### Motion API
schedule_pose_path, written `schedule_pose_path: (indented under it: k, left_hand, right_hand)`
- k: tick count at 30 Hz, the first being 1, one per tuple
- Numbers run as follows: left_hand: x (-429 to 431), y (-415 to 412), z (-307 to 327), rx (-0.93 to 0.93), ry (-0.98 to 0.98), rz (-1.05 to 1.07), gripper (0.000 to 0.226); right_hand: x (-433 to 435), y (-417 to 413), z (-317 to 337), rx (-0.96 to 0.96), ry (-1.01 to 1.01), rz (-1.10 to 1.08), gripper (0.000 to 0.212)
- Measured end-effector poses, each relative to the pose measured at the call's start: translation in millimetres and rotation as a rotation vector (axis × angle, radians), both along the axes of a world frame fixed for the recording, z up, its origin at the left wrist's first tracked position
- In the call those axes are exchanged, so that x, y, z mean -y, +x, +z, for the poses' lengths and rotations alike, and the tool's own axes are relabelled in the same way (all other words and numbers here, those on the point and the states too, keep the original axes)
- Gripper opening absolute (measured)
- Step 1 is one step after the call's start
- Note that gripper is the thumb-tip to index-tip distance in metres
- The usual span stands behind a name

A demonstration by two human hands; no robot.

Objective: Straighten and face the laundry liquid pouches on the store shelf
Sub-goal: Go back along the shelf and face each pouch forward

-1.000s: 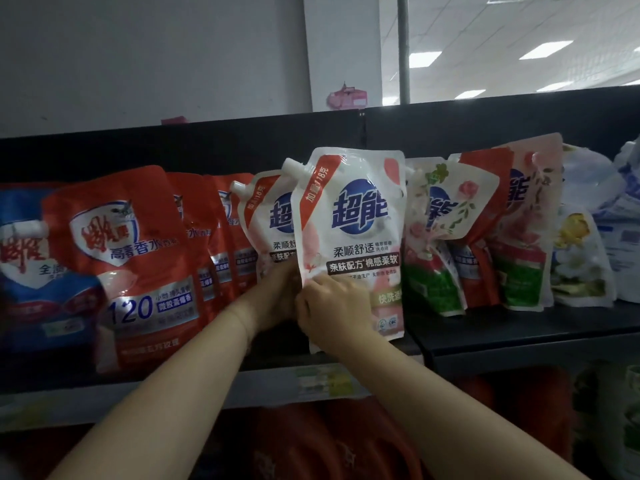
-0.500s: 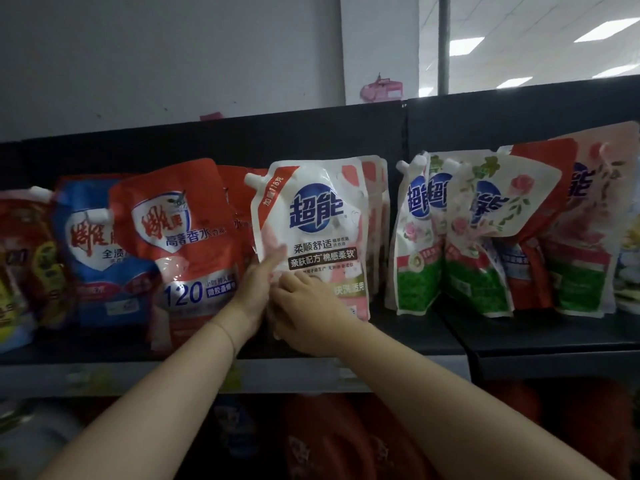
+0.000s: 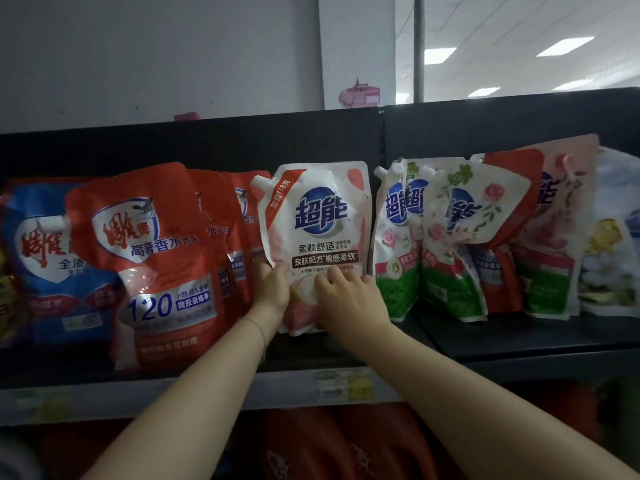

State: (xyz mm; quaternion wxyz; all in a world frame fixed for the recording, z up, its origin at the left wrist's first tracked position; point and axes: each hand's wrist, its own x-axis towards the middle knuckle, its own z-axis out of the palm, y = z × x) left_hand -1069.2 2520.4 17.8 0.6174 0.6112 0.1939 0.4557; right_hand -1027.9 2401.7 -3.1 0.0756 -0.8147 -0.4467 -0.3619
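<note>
Head view, single frame. At centre I see the white-and-pink pouch [image 3: 318,237] standing upright on the dark shelf [image 3: 519,337], its printed front turned toward the camera and its spout at the upper left corner. The left hand [image 3: 273,292] is clamped on the pouch's lower left edge, thumb on the front and the other fingers hidden behind the pack. The right hand [image 3: 346,299] lies on the lower front of the same pouch with its fingers bent and their tips on the print; I cannot tell whether the thumb hooks under the pack, so I cannot tell whether this hand grips or only presses. Both forearms enter from the bottom of the frame. Left of centre, the red pouches [image 3: 156,258] stand in an overlapping row, the front one leaning. At the far left a blue pouch [image 3: 52,258] sits partly behind it. Right of centre, just beside the held pack, the green-based pouches [image 3: 394,258] face partly sideways. Further right, a floral pouch [image 3: 467,209] tilts across its neighbours. A pale price strip [image 3: 339,384] runs along the shelf's front edge in the lower middle. Below it, red containers [image 3: 311,445] show dimly. The black back panel [image 3: 207,140] crosses the frame behind the packs.
</note>
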Motion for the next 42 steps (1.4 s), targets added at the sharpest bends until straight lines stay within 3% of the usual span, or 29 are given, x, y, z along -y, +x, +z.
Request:
schedule_pose_path:
  k: [2,4,7,12,16,20,22,26,29,32,34,37,42]
  left_hand:
    - [2.3,-0.3,-4.3,-0.117,0.199,0.105,0.007]
    - [-1.7,-3.9,-15.1,-0.174,0.317,0.166,0.033]
    - [-4.0,-14.2,-26.1,-0.129,0.461,0.319,0.043]
    - [9.5,-28.7,-30.8,-0.175,0.761,0.523,0.037]
    - [45.6,-32.7,-25.1,-0.174,0.916,0.439,0.025]
    - [87.9,-12.7,-23.1,-0.267,0.956,0.24,0.017]
    - [107.9,2.9,-21.3,-0.427,0.914,0.107,0.018]
    - [138.2,37.5,-20.8,-0.759,0.685,-0.082,0.065]
    - [147.4,56.2,-25.3,-0.754,0.584,0.047,0.079]
    - [153.3,63.0,-35.9,-0.783,0.687,0.236,0.07]
    - [155.2,63.6,-43.9,-0.735,0.747,0.318,0.064]
    - [153.5,66.1,-49.2,-0.668,0.736,0.358,0.058]
    - [154.1,68.5,-51.7,-0.613,0.73,0.387,0.057]
  right_hand:
    - [-1.1,-0.5,3.4,-0.016,-0.009,-0.025,0.036]
    - [-1.2,-2.2,2.6,-0.028,-0.002,-0.012,0.04]
    - [1.7,3.7,-4.9,-0.134,-0.029,0.103,0.042]
    - [24.8,9.5,1.1,-0.283,0.098,0.269,0.023]
    - [60.4,26.4,1.9,-0.294,0.215,0.217,0.025]
    - [106.5,54.9,-4.9,-0.382,0.346,0.086,0.03]
    - [125.6,67.7,-9.1,-0.407,0.427,-0.001,0.035]
    - [149.1,89.3,-10.3,-0.427,0.461,-0.133,0.045]
    - [156.8,103.0,-13.1,-0.451,0.468,-0.192,0.049]
    - [156.0,110.5,-19.9,-0.449,0.477,-0.231,0.047]
    - [154.6,112.6,-21.4,-0.443,0.512,-0.246,0.06]
    - [154.1,117.0,-20.7,-0.469,0.549,-0.234,0.085]
    - [147.5,119.8,-24.0,-0.383,0.397,-0.275,0.08]
